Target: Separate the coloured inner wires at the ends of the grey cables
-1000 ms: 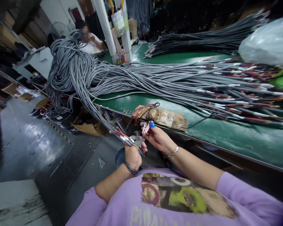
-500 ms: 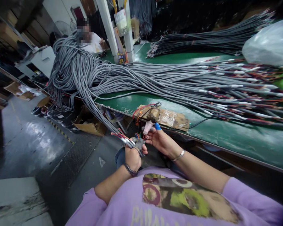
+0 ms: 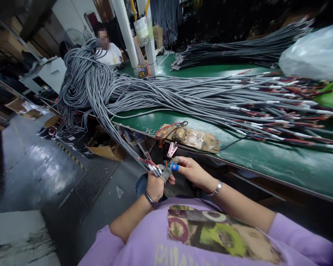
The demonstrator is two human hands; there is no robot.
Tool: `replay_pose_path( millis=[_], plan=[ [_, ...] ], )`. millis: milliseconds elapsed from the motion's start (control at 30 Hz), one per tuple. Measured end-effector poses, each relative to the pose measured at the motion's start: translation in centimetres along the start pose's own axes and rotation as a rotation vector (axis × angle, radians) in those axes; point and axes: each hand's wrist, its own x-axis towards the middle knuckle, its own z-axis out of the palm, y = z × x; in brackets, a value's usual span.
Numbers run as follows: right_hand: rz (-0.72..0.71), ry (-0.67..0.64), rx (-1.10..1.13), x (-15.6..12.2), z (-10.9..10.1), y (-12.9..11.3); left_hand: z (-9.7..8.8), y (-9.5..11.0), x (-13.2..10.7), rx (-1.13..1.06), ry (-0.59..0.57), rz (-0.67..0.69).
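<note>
My left hand [image 3: 156,186] is closed around a bunch of grey cables [image 3: 126,143], whose white-sleeved ends [image 3: 154,169] and coloured wire tips poke out past the fingers. Grey covers wrap its thumb and a finger. Close beside it, my right hand [image 3: 192,173] has thumb and forefinger pinched at thin coloured wires [image 3: 166,163] fanning from a cable end; the fingertips partly hide the contact. Blue tape is wound on the right thumb, and a grey cover sits on the forefinger. Just above the fingers, a pink clip [image 3: 172,149] stands at the table edge, apart from both hands.
A wooden board [image 3: 208,140] with red and black leads lies along the edge of the green table [image 3: 266,162]. Long grey cables [image 3: 166,94] cover much of the tabletop. Behind are dark cables [image 3: 233,51], a plastic bag [image 3: 313,55] and a person [image 3: 111,55]. A cardboard box [image 3: 108,147] stands below.
My right hand has moved down from beside the pink clip to the wires at my left hand, thumb now bent over the forefinger. The left hand has barely shifted.
</note>
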Motion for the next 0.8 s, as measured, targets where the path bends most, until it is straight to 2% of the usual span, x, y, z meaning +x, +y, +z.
replay_pose_path(
  millis=[200,367,500,700,800],
  plan=[
    [0.029,-0.048,-0.097,-0.2,-0.2,0.0,-0.8,0.6,0.1,0.119,-0.145,-0.072],
    [0.008,-0.044,-0.179,-0.4,-0.1,-0.4,-1.0,0.7,0.1,0.217,-0.184,-0.088],
    [0.022,-0.014,-0.066,-0.3,0.4,-0.4,-0.5,0.5,0.1,0.120,-0.111,-0.060],
    [0.014,0.100,0.035,-0.2,0.8,0.2,0.4,0.3,0.2,-0.060,0.050,-0.053],
    [0.022,0.079,0.080,-0.2,0.8,0.5,0.6,0.6,0.1,-0.115,0.077,-0.053]
  ],
)
